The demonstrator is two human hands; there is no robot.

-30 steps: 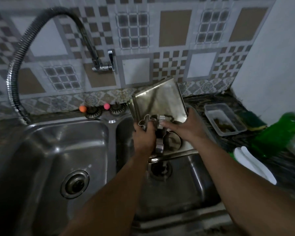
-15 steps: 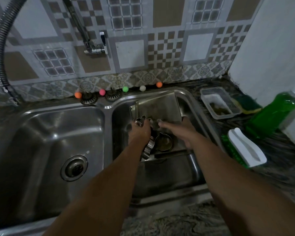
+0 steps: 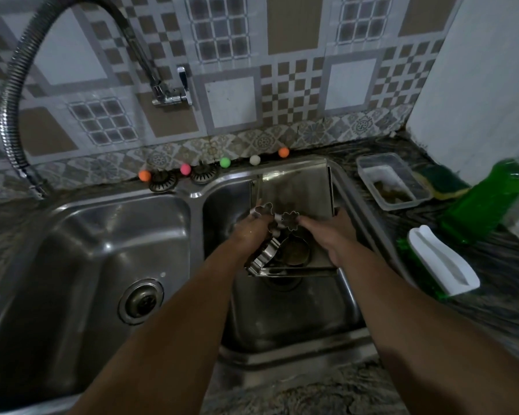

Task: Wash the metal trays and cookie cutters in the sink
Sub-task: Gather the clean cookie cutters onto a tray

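Patterned tiles back a double sink (image 3: pixel 192 339). Left hand (image 3: pixel 250 235) grips the cookie cutters (image 3: pixel 277 223); right hand (image 3: pixel 330 235) holds the metal trays (image 3: pixel 297 190) over the right basin. Thin, stiff, probably slippery; edges offer the best hold.

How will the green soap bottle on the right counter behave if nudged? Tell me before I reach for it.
The green soap bottle looks tall and narrow, so it probably tips rather than slides. It appears nearly full of liquid, so likely heavy for its size. Its smooth plastic may be slippery under wet hands.
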